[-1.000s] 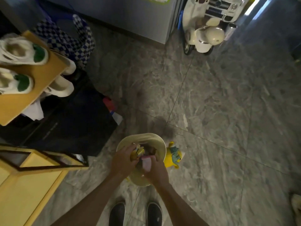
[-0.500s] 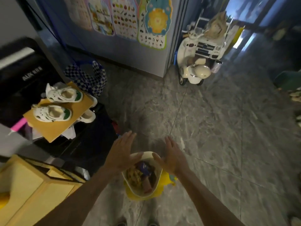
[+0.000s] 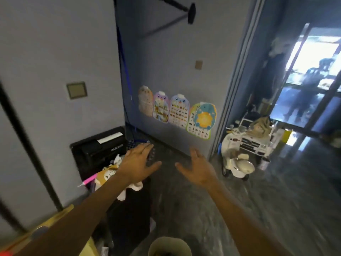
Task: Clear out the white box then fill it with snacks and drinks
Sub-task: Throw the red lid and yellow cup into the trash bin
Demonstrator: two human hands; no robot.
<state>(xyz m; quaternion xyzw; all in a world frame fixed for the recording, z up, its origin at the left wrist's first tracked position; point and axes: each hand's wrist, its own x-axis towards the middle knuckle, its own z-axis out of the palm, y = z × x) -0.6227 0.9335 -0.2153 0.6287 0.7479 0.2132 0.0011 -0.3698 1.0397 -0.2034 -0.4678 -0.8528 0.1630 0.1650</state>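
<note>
- Far left: a yellow wooden piece (image 3: 60, 217) is cut off by the frame edge, and motion blur smears it; you cannot tell what it belongs to.
- Left of centre: a black appliance (image 3: 99, 150) stands against the wall. In front of it a dark heap carries a pink stick (image 3: 89, 181) and pale cloth; your forearm hides most of that heap, so its contents stay unidentified.
- Your left hand (image 3: 137, 164) is raised in mid-air, fingers spread, palm down, holding nothing. In my judgement it is lifted clear to free it for the next reach, not to grip anything.
- Bottom centre: the white box (image 3: 169, 245) sits on the floor directly below and between your forearms, well apart from both hands. Only its rounded pale rim shows; the frame cuts off the rest. Something dark lies inside, too dim to name, so I judge clearing is not finished.
- Your right hand (image 3: 200, 170) mirrors the left: open, fingers splayed, empty, near its partner but not touching.
- Wall behind: four children's charts (image 3: 177, 112) hang low in a row; their print is too small to read.
- Right: a white toy car (image 3: 253, 145) and a small scooter (image 3: 238, 164) are parked by the doorway, clear of your path.
- Far right: the glass door (image 3: 311, 74) is overexposed; a figure beyond it is only a silhouette.
- No snacks or drinks are identifiable.
</note>
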